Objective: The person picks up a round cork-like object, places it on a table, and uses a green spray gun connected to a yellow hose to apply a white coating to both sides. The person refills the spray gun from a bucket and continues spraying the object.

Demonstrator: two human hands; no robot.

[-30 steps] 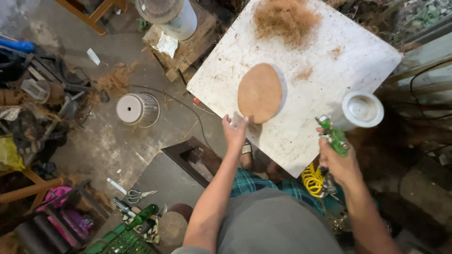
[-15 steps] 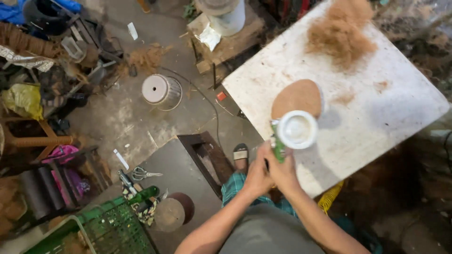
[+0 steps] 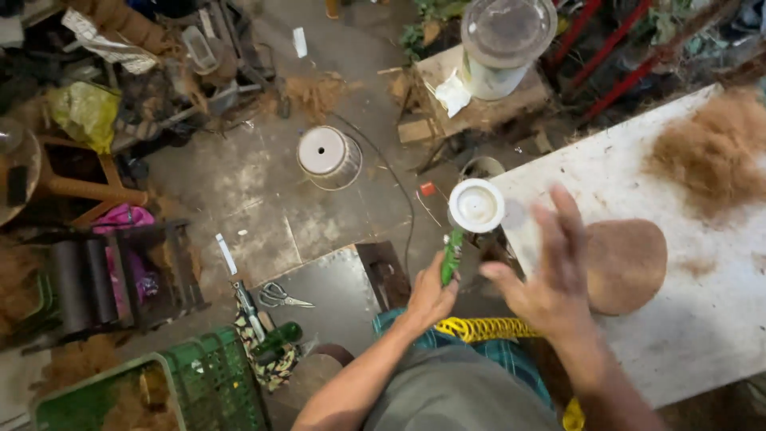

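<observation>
head view: the left hand (image 3: 431,294) is closed in a fist around the green handle of a spray gun (image 3: 465,226), whose white round cup sits on top, just off the near-left edge of the white table (image 3: 718,335). the right hand (image 3: 550,267) hangs in the air just right of the gun, fingers spread wide and blurred, gripping nothing; it overlaps the table's left edge. on the table, a flat brown oval pad (image 3: 626,266) lies just right of that hand, and a heap of loose brown fibre (image 3: 714,152) lies farther back, well apart from the pad. a yellow coiled hose (image 3: 487,327) crosses below both hands. on the concrete floor to the left sit 1 white bucket (image 3: 329,157), a pair of scissors (image 3: 283,298) and a green crate (image 3: 191,383).
</observation>
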